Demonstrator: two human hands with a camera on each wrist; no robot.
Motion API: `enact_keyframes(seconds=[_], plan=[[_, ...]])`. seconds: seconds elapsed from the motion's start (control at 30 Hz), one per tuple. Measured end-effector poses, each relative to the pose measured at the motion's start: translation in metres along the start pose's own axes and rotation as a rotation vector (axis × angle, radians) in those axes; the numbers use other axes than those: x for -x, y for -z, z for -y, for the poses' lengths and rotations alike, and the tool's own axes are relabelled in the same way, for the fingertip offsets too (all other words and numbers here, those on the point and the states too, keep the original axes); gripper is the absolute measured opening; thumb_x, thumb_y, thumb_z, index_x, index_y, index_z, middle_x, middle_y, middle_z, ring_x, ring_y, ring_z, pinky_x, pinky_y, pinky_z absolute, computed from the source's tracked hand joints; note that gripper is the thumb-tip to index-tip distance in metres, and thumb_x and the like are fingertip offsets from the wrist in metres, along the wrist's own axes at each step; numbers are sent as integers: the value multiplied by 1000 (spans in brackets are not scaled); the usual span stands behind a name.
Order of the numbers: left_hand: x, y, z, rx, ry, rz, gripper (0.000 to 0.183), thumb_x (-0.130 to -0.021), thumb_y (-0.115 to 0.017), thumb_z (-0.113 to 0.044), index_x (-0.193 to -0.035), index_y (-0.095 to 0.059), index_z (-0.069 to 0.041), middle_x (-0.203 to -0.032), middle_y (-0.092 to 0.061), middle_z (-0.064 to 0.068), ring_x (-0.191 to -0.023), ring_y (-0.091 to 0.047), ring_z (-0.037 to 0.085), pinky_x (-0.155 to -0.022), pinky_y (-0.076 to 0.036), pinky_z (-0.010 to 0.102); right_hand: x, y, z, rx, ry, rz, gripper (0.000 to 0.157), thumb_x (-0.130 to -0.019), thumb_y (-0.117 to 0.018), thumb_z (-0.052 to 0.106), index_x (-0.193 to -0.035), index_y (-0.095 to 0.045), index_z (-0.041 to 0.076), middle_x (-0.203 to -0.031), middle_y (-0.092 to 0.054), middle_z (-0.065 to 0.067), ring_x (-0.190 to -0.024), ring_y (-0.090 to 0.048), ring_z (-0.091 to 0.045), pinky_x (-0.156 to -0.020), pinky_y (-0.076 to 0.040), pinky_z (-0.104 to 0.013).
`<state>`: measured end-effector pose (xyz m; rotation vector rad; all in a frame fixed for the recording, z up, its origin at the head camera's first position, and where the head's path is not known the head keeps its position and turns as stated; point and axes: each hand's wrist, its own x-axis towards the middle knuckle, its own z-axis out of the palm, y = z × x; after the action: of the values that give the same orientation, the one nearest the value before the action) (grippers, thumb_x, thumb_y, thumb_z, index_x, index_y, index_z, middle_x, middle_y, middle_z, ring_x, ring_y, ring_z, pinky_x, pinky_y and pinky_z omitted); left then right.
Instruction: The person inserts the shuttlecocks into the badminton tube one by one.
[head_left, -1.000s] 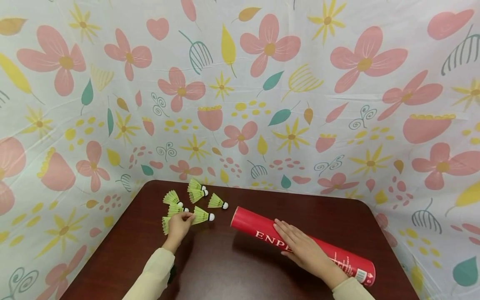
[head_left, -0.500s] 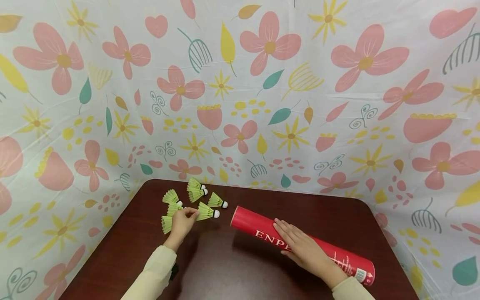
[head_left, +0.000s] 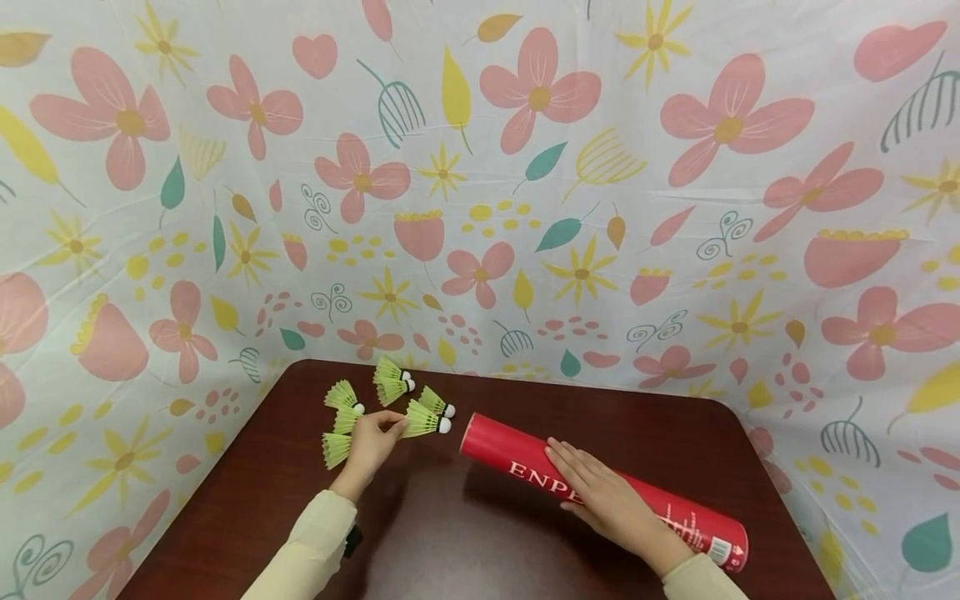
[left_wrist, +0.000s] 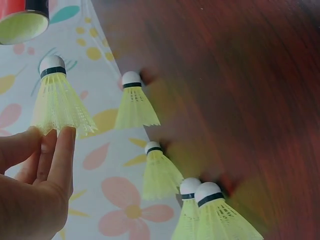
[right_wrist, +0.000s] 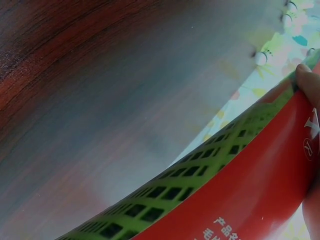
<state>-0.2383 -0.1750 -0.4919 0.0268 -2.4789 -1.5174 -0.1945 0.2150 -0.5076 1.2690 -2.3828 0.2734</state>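
Note:
My left hand (head_left: 370, 446) pinches a yellow-green shuttlecock (head_left: 424, 419) by the rim of its skirt. Its white cork tip points right, towards a red tube (head_left: 510, 446) and a little short of the tube's near-left end. In the left wrist view, thumb and fingertips hold the skirt of that shuttlecock (left_wrist: 60, 102), while the tube's round open mouth (left_wrist: 22, 27) shows at the upper left. My right hand (head_left: 603, 504) lies across the tube and holds it, fingers over the top and thumb on the near side. Printed lettering is partly covered by this hand.
More shuttlecocks lie at the table's back left: a pair (head_left: 393, 385) near the back edge, one (head_left: 437, 403) just behind the held one, several (head_left: 343, 396) beside the left hand. The dark brown table (head_left: 450, 542) ends at a floral cloth (head_left: 480, 208).
My left hand has moved right with the pinched shuttlecock, bringing its cork closer to the tube's end. The right hand and the tube have stayed nearly still.

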Motion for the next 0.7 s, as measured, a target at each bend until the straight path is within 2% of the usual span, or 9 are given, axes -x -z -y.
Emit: enact_keyframes(seconds=[0.2, 0.33, 0.43, 0.7], plan=[[1, -2, -5, 5, -24, 1, 12, -89, -69, -9, -94, -74, 0, -81, -70, 11, -72, -65, 24, -60, -51, 31, 0, 1, 2, 2, -5, -3, 72, -97, -39, 52, -147, -35, 1, -153, -33, -13, -134, -41, -29, -116, -12, -25], [2, -4, -10, 21, -15, 7, 11, -89, -70, -10, -93, -75, -1, -80, -70, 9, -73, -66, 24, -62, -52, 31, -1, 1, 1, 10, 8, -24, 72, -97, -42, 51, -147, -36, 0, -151, -36, -16, -132, -43, -31, -116, -12, -25], [2, -7, -15, 45, -4, 23, 11, -89, -70, -10, -94, -75, -1, -81, -70, 9, -74, -67, 24, -63, -53, 31, -1, 1, 0, 17, 5, -22, 72, -97, -41, 52, -147, -35, 0, -150, -37, -17, -133, -43, -31, -116, -12, -25], [2, -14, -24, 100, -25, 69, 14, -88, -71, -11, -95, -74, 0, -85, -71, 11, -77, -69, 30, -66, -55, 32, -1, -1, -1, 11, -9, -6, 73, -97, -38, 53, -148, -34, 0, -151, -36, -17, -134, -41, -30, -116, -11, -24]])
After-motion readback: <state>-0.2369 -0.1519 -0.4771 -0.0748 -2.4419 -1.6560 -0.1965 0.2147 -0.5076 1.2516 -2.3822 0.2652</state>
